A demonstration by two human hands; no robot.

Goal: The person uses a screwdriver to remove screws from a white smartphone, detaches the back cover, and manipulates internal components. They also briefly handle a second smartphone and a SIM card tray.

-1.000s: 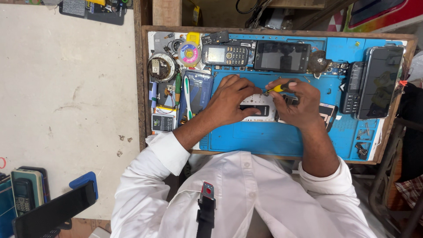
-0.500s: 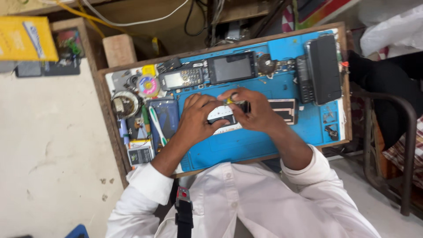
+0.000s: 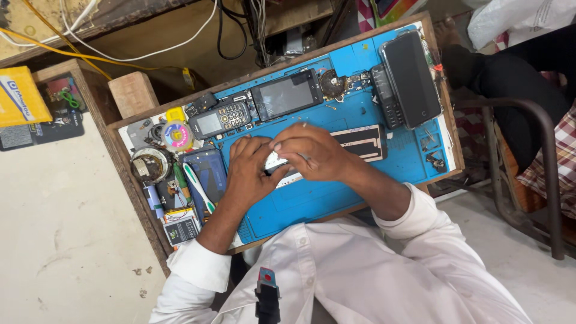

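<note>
- My left hand (image 3: 251,174) and right hand (image 3: 313,151) sit together at the middle of the blue work mat (image 3: 336,198), both closed on a small white phone body (image 3: 282,170).
- It lies directly under my fingers — long axis running left to right, tilted slightly like the mat.
- My right hand lies on top; whether it holds a tool I cannot tell.

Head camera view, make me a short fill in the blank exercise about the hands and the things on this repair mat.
1. Both hands rest on a small white device lying on a ____ work mat.
2. The keypad phone beyond the left hand lies ____ the mat's far edge.
3. The toothbrush lies on the ____ hand's side, away from the right hand.

Missing words: blue; near; left
</note>
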